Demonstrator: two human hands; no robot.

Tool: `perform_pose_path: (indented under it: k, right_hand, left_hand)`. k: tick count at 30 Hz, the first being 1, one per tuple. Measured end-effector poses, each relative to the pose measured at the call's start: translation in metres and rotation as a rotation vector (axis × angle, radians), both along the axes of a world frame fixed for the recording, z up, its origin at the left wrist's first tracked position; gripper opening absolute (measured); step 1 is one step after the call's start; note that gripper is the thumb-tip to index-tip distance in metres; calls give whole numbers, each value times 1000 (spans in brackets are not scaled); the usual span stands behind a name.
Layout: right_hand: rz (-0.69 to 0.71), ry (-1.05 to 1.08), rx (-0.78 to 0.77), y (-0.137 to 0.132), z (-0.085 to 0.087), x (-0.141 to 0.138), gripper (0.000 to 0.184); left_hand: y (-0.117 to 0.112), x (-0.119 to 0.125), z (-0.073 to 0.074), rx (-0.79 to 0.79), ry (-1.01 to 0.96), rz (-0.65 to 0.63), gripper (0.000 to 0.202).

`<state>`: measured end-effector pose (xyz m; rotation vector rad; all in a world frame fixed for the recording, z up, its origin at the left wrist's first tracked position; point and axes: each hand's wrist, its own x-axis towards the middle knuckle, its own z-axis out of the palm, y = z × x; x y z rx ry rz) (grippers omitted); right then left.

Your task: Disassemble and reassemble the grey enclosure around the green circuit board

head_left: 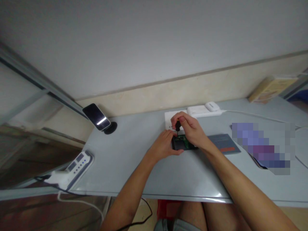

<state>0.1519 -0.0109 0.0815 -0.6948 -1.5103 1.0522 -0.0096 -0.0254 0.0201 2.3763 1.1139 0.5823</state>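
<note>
My right hand (189, 126) is closed round the dark handle of a screwdriver (178, 125), which stands upright with its tip down at a green circuit board (183, 138). The board sits in a small black case (179, 146) on the grey table. My left hand (166, 144) grips the left end of this case, with the thumb along its near side and the fingers at the far side. Part of the case is hidden under my right hand and wrist. Just right of it lies a flat dark grey panel (222, 143) with an orange strip.
A white power strip (204, 110) with a white case (212, 106) on it runs behind my hands. A phone on a stand (97, 117) is at the back left, a white device (75, 170) at the front left. A yellow box (271, 89) and a blurred-out flat item (261, 146) are on the right.
</note>
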Motion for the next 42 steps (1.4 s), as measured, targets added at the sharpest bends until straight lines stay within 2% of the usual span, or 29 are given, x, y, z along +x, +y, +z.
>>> perform_pose_path:
  k: [3, 9, 14, 18, 21, 25, 33, 35, 38, 42]
  right_hand:
    - [-31, 32, -5, -5, 0, -8, 42]
    - [-4, 116, -78, -3, -11, -11, 31]
    - [28, 55, -15, 0, -4, -2, 24]
    - [5, 4, 1, 0, -1, -5, 34]
    - [-53, 92, -55, 2, -6, -10, 37]
    - [-74, 232, -118, 8, -14, -7, 32]
    - [54, 243, -124, 13, -18, 10, 26]
    - [70, 326, -139, 15, -20, 10, 30]
    - [12, 478, -184, 16, -21, 8, 30]
    - [-10, 573, -251, 13, -16, 8, 29]
  left_hand:
    - [1, 0, -2, -20, -7, -7, 54]
    - [1, 0, -2, 8, -5, -20, 58]
    - [0, 0, -1, 40, 11, -12, 56]
    - [1, 0, -3, 16, 18, -1, 57]
    - [0, 0, -1, 3, 24, 6, 55]
    - [-2, 1, 3, 12, 24, 8, 51]
    - [-1, 1, 2, 9, 37, 14, 52]
    - [-1, 2, 1, 14, 39, 14, 53]
    - [0, 1, -1, 16, 36, 21, 53]
    - [0, 1, -2, 29, 32, 19, 53]
